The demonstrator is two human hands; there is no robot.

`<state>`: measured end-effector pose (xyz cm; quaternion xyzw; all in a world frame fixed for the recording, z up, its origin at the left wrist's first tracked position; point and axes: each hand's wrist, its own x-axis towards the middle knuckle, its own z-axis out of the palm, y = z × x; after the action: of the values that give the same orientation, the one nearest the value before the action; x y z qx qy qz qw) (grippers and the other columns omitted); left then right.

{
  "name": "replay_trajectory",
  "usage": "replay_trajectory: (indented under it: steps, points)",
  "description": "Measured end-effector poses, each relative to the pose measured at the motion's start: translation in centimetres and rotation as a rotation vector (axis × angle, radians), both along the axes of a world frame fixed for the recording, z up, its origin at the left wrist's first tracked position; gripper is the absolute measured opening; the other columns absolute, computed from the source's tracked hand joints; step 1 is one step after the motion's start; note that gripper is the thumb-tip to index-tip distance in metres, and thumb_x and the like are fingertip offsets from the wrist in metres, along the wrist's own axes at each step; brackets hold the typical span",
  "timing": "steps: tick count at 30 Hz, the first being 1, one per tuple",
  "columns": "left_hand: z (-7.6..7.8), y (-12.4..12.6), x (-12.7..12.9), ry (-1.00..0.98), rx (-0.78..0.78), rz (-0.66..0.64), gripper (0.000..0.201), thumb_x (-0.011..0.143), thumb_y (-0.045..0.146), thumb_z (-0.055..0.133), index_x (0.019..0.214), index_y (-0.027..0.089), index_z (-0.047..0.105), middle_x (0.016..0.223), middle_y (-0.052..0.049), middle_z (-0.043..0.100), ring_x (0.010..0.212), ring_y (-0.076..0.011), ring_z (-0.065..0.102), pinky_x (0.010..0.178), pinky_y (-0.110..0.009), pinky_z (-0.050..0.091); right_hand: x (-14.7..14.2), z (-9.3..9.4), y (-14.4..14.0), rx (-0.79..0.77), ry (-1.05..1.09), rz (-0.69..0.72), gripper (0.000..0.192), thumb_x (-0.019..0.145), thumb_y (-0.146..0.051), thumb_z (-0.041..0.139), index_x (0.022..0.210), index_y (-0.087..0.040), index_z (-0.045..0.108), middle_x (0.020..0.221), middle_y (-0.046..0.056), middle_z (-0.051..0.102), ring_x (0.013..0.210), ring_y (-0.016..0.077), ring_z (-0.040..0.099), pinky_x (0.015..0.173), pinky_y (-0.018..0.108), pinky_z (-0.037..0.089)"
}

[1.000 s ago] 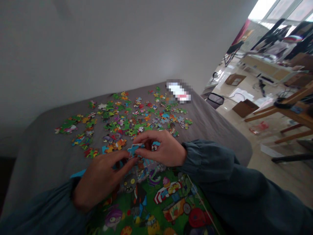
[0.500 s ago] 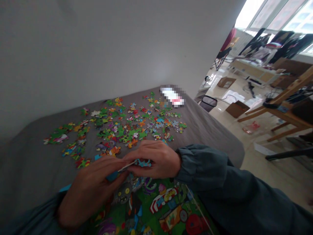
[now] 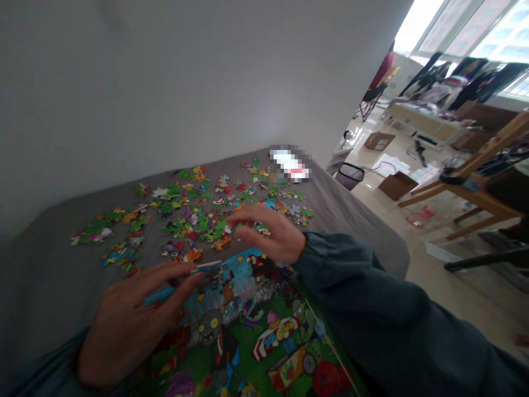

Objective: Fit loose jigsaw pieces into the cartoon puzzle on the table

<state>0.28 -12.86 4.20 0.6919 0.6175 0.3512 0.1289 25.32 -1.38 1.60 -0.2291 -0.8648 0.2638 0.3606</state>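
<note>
Lying between spread right hand [image 3: 270, 234] fingers and wall, loose pieces [image 3: 206, 212]; left hand [image 3: 132, 320] flat on puzzle [image 3: 256, 325].

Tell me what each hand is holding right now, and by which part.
The left hand rests its fingers on the far edge of the assembled puzzle. The right hand hovers open over the loose pieces, holding nothing.

Loose pieces [image 3: 198, 215] behind assembled puzzle [image 3: 256, 331]
</note>
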Motion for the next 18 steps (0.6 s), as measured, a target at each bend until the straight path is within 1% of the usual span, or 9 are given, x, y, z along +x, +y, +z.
replay_trajectory:
  steps: [2, 3, 4, 6, 8, 10, 14, 16, 18]
  points:
    - [0.4, 0.2, 0.1, -0.014, -0.072, 0.083, 0.021, 0.084, 0.055, 0.068, 0.079, 0.04, 0.082, 0.074, 0.008, 0.081, 0.069, -0.0215, 0.079, 0.065, -0.029, 0.063, 1.1, -0.4, 2.4, 0.044, -0.165, -0.245, 0.027, 0.109, -0.032, 0.057, 0.125, -0.022, 0.076, 0.128, 0.011, 0.072, 0.124, 0.0237, 0.06, 0.113, 0.047, 0.046]
    - [0.5, 0.3, 0.1, -0.026, -0.093, 0.114, 0.024, 0.083, 0.058, 0.067, 0.079, 0.039, 0.081, 0.073, 0.008, 0.08, 0.07, -0.0224, 0.079, 0.064, -0.03, 0.063, 1.6, -0.6, 3.5, 0.041, -0.279, -0.33, 0.027, 0.107, -0.028, 0.06, 0.128, -0.024, 0.077, 0.137, 0.011, 0.068, 0.132, 0.0268, 0.055, 0.117, 0.05, 0.042]
    - [0.6, 0.4, 0.2, -0.045, -0.106, 0.141, 0.026, 0.081, 0.06, 0.067, 0.079, 0.038, 0.081, 0.071, 0.007, 0.079, 0.071, -0.0232, 0.079, 0.065, -0.031, 0.063, 2.0, -0.9, 4.4, 0.025, -0.389, -0.37, 0.029, 0.106, -0.027, 0.062, 0.131, -0.026, 0.077, 0.146, 0.011, 0.063, 0.138, 0.0296, 0.05, 0.119, 0.054, 0.039]
    - [0.7, 0.6, 0.3, -0.113, -0.133, 0.172, 0.03, 0.078, 0.063, 0.067, 0.077, 0.035, 0.078, 0.068, 0.005, 0.077, 0.071, -0.0239, 0.078, 0.066, -0.032, 0.063, 2.5, -1.4, 5.4, -0.016, -0.549, -0.369, 0.033, 0.104, -0.025, 0.064, 0.134, -0.03, 0.076, 0.155, 0.009, 0.057, 0.144, 0.0328, 0.043, 0.12, 0.056, 0.035]
    - [0.7, 0.8, 0.5, -0.225, -0.18, 0.177, 0.034, 0.074, 0.066, 0.067, 0.075, 0.032, 0.073, 0.066, 0.004, 0.075, 0.066, -0.0228, 0.075, 0.066, -0.032, 0.063, 2.8, -1.7, 5.9, -0.044, -0.605, -0.341, 0.033, 0.102, -0.025, 0.066, 0.133, -0.031, 0.076, 0.155, 0.009, 0.058, 0.145, 0.0334, 0.04, 0.119, 0.056, 0.035]
    - [0.7, 1.0, 0.7, -0.343, -0.245, 0.177, 0.04, 0.07, 0.069, 0.068, 0.076, 0.03, 0.071, 0.065, 0.002, 0.075, 0.061, -0.0214, 0.071, 0.062, -0.031, 0.061, 2.8, -1.8, 6.0, -0.057, -0.579, -0.34, 0.03, 0.099, -0.023, 0.07, 0.127, -0.029, 0.077, 0.149, 0.009, 0.062, 0.142, 0.0331, 0.042, 0.116, 0.055, 0.035]
    - [0.8, 1.1, 0.8, -0.458, -0.314, 0.164, 0.047, 0.068, 0.071, 0.074, 0.081, 0.026, 0.073, 0.067, 0.0, 0.074, 0.061, -0.0192, 0.069, 0.055, -0.027, 0.056, 2.6, -1.3, 6.1, -0.076, -0.375, -0.371, 0.012, 0.088, -0.017, 0.079, 0.099, -0.021, 0.076, 0.125, 0.01, 0.071, 0.127, 0.0307, 0.053, 0.111, 0.053, 0.039]
    - [0.9, 1.1, 0.9, -0.508, -0.323, 0.147, 0.045, 0.07, 0.068, 0.078, 0.082, 0.025, 0.074, 0.07, 0.001, 0.075, 0.064, -0.0179, 0.069, 0.059, -0.026, 0.057, 2.1, -0.8, 5.4, -0.188, -0.194, -0.324, 0.009, 0.089, -0.019, 0.079, 0.089, -0.019, 0.07, 0.104, 0.008, 0.072, 0.109, 0.0254, 0.061, 0.103, 0.048, 0.047]
    - [1.0, 1.0, 1.0, -0.557, -0.323, 0.136, 0.043, 0.072, 0.064, 0.081, 0.083, 0.024, 0.074, 0.072, 0.0, 0.076, 0.066, -0.0177, 0.07, 0.063, -0.027, 0.059, 1.3, -0.3, 3.9, -0.42, 0.002, -0.19, 0.016, 0.09, -0.027, 0.079, 0.089, -0.019, 0.065, 0.086, 0.002, 0.069, 0.085, 0.0183, 0.064, 0.086, 0.04, 0.055]
